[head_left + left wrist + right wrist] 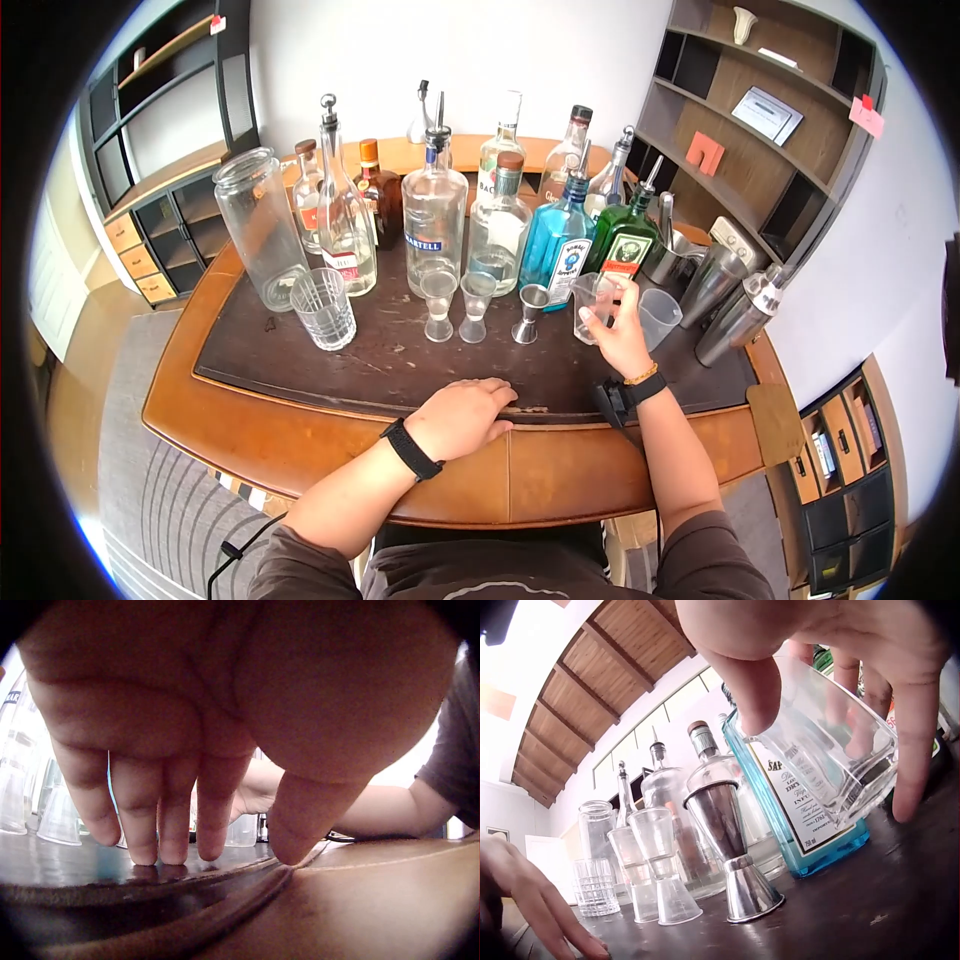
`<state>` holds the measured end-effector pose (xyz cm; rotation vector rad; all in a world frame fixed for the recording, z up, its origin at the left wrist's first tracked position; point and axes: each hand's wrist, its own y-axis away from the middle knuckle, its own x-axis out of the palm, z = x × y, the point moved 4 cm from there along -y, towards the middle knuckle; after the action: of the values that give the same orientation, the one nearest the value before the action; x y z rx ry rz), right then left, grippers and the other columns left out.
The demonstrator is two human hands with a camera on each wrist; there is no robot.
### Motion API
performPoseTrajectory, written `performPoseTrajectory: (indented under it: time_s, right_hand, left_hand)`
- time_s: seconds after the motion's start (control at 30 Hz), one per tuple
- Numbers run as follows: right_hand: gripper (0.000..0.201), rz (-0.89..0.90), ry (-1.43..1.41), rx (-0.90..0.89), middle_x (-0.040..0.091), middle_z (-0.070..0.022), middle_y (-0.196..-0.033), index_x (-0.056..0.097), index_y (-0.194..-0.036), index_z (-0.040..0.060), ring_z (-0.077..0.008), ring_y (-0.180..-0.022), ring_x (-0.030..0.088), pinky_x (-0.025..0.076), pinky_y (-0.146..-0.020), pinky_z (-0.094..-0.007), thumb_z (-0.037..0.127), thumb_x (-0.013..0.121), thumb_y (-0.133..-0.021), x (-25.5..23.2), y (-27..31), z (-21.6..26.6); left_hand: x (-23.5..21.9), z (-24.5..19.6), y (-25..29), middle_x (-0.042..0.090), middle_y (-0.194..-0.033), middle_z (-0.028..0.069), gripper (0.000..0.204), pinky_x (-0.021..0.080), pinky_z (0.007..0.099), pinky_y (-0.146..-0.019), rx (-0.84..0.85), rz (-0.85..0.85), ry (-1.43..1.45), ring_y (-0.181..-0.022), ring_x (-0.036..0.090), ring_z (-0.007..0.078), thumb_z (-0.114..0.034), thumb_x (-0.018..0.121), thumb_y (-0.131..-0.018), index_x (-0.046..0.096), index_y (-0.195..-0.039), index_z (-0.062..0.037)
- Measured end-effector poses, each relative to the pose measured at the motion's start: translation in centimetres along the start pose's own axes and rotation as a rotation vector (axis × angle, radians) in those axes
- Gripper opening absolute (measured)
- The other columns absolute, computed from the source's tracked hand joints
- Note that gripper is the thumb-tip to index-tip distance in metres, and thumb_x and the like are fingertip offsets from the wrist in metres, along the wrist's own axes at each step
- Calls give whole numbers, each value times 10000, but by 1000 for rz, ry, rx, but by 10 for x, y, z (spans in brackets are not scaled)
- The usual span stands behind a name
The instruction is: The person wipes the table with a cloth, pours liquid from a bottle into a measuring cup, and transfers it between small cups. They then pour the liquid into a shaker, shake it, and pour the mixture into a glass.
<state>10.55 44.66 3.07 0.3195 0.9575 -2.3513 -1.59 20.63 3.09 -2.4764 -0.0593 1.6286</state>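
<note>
My right hand grips a clear drinking glass, thumb on one side and fingers round the other. The glass is close over the dark tabletop, in front of a blue gin bottle. My left hand lies near the table's front edge, fingers extended and fingertips on the surface; it holds nothing. A steel jigger stands left of the held glass, beside two clear plastic jiggers. To the right of my right hand stands a clear plastic cup.
A cut-glass tumbler and a tall glass jar stand at the left. Several bottles line the back, including a green bottle. Metal shakers are at the right. The table has a padded leather rim.
</note>
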Motion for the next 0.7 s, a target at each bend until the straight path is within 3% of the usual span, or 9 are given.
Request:
performPoseTrajectory:
  time_s: [0.13, 0.23, 0.33, 0.4, 0.47, 0.53, 0.7]
  right_hand:
    - [628, -24, 25, -11, 467, -125, -1149, 299, -1361, 74, -185, -941, 599, 515, -810, -315, 60, 685, -866, 0, 1, -5]
    - [620, -27, 11, 85, 478, -135, -1140, 296, -1354, 59, -186, -941, 603, 513, -814, -311, 54, 679, -866, 2, 3, -2]
    - [618, -62, 156, -53, 506, -151, -1103, 295, -1331, 29, -205, -933, 623, 504, -838, -341, 57, 685, -854, 3, 4, 3]
    - [597, -59, 126, -14, 505, -157, -1105, 306, -1308, 21, -215, -925, 626, 501, -843, -350, 56, 687, -850, 4, 5, -2]
    - [588, -58, 125, 25, 507, -156, -1103, 311, -1290, 22, -214, -920, 629, 501, -840, -344, 56, 693, -844, 4, 6, -3]
    - [636, -55, 176, -38, 522, -166, -1054, 315, -1276, 0, -269, -887, 609, 503, -817, -384, 70, 734, -802, 5, 5, -1]
    - [674, -55, 301, 84, 557, -143, -894, 332, -1194, 23, -297, -830, 620, 509, -736, -392, 150, 782, -709, -6, 5, 9]
  left_hand:
    - [1, 2, 0, 603, -1243, 151, 388, 495, 414, -937, 13, -20, 17, -1096, 601, 342, -250, 662, -865, 602, -1170, -17]
    - [4, 4, 0, 603, -1240, 151, 382, 501, 418, -924, 34, -41, 11, -1084, 605, 347, -245, 663, -862, 605, -1162, -16]
    - [-2, 0, -1, 606, -1231, 156, 379, 503, 420, -917, 2, -14, 23, -1078, 606, 351, -240, 663, -860, 606, -1159, -14]
    - [2, 2, -1, 608, -1223, 160, 379, 501, 422, -917, 7, -5, 33, -1082, 603, 352, -236, 662, -860, 604, -1159, -11]
    - [2, 1, 1, 622, -1134, 141, 360, 507, 409, -883, 70, -103, -11, -1019, 625, 331, -226, 675, -847, 596, -1126, -11]
    - [0, 0, 0, 619, -1156, 141, 372, 505, 407, -892, 60, -75, -4, -1031, 621, 332, -224, 674, -847, 594, -1140, -9]
    - [-2, 0, -1, 609, -1214, 169, 386, 501, 421, -908, 32, -37, 23, -1067, 603, 361, -217, 663, -858, 592, -1170, -3]
